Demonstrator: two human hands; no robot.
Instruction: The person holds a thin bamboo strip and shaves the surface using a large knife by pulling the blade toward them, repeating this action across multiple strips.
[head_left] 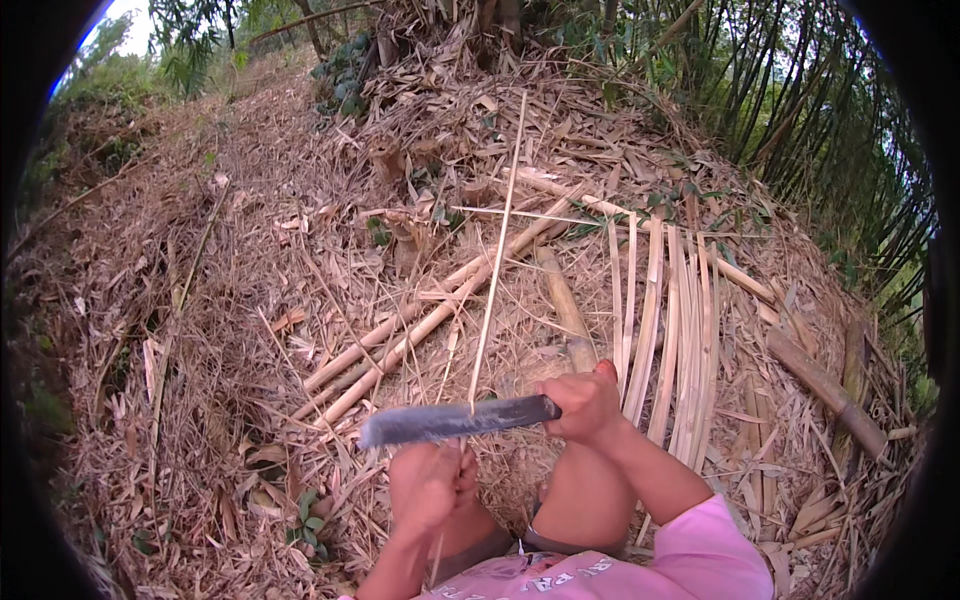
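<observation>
My right hand (pixel 583 402) is wrapped round the handle end of a machete (pixel 455 421). Its broad dark blade points left, its tip end paler, and lies across a long thin bamboo strip (pixel 495 270). Just below the blade, my left hand (pixel 428 485) is closed on that strip, whose lower end shows beneath the fist. From there the strip runs up and away from me, slightly to the right. Whether the edge bites into the strip cannot be made out.
Several split bamboo strips (pixel 682 330) lie side by side at the right. Bamboo poles (pixel 425 325) slant across the middle, and a thicker piece (pixel 825 390) lies far right. Dry leaves cover the sloping ground. Cut stumps (pixel 408 240) stand ahead; bamboo stems (pixel 800 90) grow behind.
</observation>
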